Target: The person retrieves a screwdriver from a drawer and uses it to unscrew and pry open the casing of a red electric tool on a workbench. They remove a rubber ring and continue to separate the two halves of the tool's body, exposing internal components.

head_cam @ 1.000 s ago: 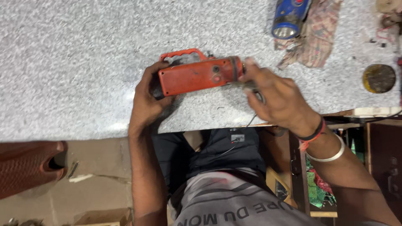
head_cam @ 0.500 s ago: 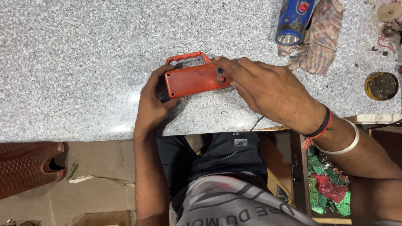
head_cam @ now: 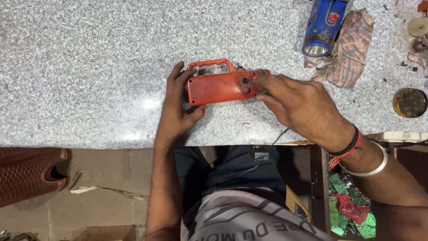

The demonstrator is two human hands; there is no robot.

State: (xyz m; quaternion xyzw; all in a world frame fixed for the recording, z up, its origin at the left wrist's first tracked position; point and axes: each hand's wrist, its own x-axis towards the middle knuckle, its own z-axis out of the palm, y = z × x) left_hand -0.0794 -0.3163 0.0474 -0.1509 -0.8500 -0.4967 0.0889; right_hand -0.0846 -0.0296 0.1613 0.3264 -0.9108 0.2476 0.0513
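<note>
Torch | orange, handled, flat on bench near front edge | left hand fingers grasping its butt end | right hand fingers clenched round lens end | casing closed, no parts off yet | blue torch on rag well apart

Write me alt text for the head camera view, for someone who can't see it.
Seen from above, a person's left hand and right hand grip the two ends of an orange handheld lantern torch lying on a speckled grey countertop. A blue torch lies on a patterned cloth at upper right, near a small round tin.
</note>
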